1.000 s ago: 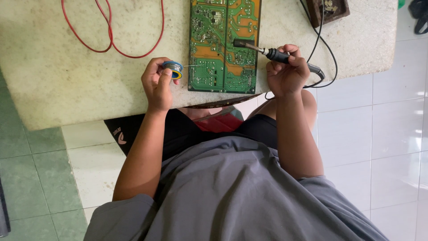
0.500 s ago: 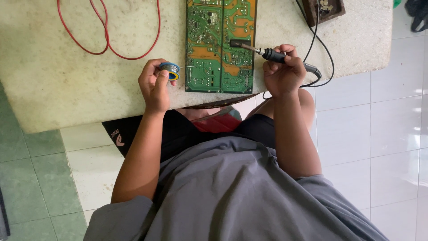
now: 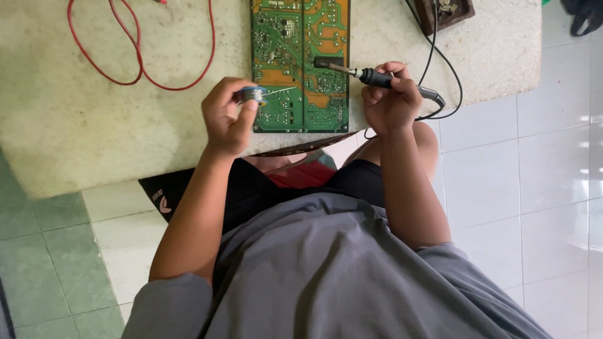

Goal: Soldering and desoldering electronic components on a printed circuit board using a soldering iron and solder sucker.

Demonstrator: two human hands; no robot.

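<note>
Stone-topped, one pale table (image 3: 94,125) carries one green circuit board (image 3: 300,63), its long axis running away from the person, and one looping red wire (image 3: 141,78). One soldering iron (image 3: 377,78) lies crosswise in the closed right hand (image 3: 389,103), tip pointing left onto the board. Left hand (image 3: 229,119) pinches one small solder spool (image 3: 252,94) just beside the board's left edge.

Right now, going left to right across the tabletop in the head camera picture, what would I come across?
Red wire → left hand holding a solder spool → green circuit board → soldering iron in the right hand → brown tray.
</note>
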